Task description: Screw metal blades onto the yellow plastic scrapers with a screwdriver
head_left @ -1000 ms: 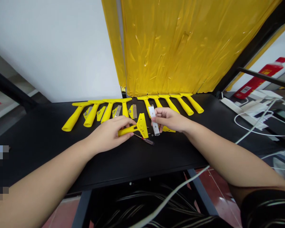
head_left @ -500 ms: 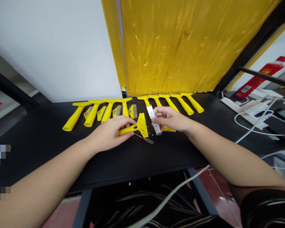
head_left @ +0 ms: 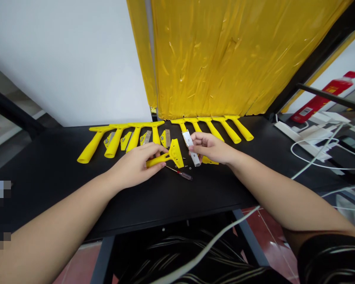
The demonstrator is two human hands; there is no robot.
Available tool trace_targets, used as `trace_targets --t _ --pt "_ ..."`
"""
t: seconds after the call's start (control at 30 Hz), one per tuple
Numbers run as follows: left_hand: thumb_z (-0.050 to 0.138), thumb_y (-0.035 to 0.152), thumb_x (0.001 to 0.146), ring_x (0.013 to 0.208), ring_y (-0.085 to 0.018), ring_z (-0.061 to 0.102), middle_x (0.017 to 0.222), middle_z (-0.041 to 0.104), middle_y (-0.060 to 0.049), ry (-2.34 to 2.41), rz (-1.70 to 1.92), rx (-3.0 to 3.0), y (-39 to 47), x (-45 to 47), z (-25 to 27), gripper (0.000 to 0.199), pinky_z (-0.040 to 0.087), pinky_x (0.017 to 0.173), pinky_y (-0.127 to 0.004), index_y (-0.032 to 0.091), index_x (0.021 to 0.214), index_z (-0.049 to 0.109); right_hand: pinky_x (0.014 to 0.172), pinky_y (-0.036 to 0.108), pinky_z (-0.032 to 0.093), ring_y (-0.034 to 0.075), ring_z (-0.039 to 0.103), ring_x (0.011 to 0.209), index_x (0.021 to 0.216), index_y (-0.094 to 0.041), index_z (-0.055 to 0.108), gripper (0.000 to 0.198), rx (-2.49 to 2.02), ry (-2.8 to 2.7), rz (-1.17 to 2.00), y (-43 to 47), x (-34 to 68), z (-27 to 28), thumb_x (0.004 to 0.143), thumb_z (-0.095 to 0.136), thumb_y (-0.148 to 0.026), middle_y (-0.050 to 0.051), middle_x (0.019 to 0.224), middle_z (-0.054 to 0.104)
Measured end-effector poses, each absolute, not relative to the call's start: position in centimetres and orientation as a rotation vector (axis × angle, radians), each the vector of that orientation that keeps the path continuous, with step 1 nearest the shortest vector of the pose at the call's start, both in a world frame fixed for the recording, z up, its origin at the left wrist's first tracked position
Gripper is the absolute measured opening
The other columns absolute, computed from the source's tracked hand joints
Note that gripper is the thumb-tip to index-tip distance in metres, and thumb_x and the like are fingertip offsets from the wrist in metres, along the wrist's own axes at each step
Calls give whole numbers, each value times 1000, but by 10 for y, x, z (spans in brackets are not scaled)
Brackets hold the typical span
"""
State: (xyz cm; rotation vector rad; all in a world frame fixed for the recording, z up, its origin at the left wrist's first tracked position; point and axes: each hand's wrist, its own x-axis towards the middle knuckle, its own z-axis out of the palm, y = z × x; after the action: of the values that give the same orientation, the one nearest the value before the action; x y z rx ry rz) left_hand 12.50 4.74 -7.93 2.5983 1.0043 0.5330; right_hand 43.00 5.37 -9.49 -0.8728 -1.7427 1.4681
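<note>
My left hand [head_left: 143, 162] is closed round the handle of a yellow scraper [head_left: 176, 154], whose wide head points right. Between the thumb and fingers of my right hand [head_left: 210, 147] is a flat silver metal plate [head_left: 191, 149] with small holes, tilted and apart from the scraper head. On the black table just below lies a screwdriver [head_left: 182, 173] with a clear purplish handle. Tiny screws and nuts [head_left: 190, 168] are scattered beside it. Partly hidden under my right hand is a yellow plate [head_left: 209, 160].
Several yellow scraper handles [head_left: 91, 146] line the back of the black table [head_left: 165, 201], with yellow heads and metal blades [head_left: 165, 139] among them. At right are a red bottle [head_left: 325, 96], white boxes and a loose white cable [head_left: 213, 240] crossing the front edge.
The scraper head in my left hand has shifted slightly upward and left. My right hand keeps its grip on the metal plate, almost unmoved.
</note>
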Motion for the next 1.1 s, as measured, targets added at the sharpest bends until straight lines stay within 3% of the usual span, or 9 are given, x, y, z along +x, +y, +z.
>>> trace_targets --t 0.57,0.8,1.0,1.1 --pt "61 43 102 94 -22 67 106 70 -5 1024 516 2613 47 125 -77 33 53 85 -37 25 129 67 55 24 60 12 70 60 95 -20 61 25 -878 -1729 1493 48 426 -89 94 79 -37 -2 76 72" --pt "61 44 101 97 -23 68 107 70 -5 1041 483 2617 47 126 -78 34 52 84 -36 26 130 67 55 23 63 12 72 60 94 -19 62 32 -927 -1576 1593 43 417 -89 85 88 -36 -2 72 73" --pt "59 43 102 100 -24 68 110 71 -7 1069 437 2662 44 128 -77 34 52 82 -35 26 130 66 60 23 67 13 77 68 100 -17 65 20 -969 -1504 1656 40 403 -95 91 81 -26 2 84 77" --pt "59 44 103 101 -25 69 112 71 -7 1077 435 2672 42 129 -76 33 52 82 -35 26 130 66 58 23 67 14 76 65 100 -18 63 19 -1010 -1470 1619 40 400 -99 92 80 -23 -1 77 75"
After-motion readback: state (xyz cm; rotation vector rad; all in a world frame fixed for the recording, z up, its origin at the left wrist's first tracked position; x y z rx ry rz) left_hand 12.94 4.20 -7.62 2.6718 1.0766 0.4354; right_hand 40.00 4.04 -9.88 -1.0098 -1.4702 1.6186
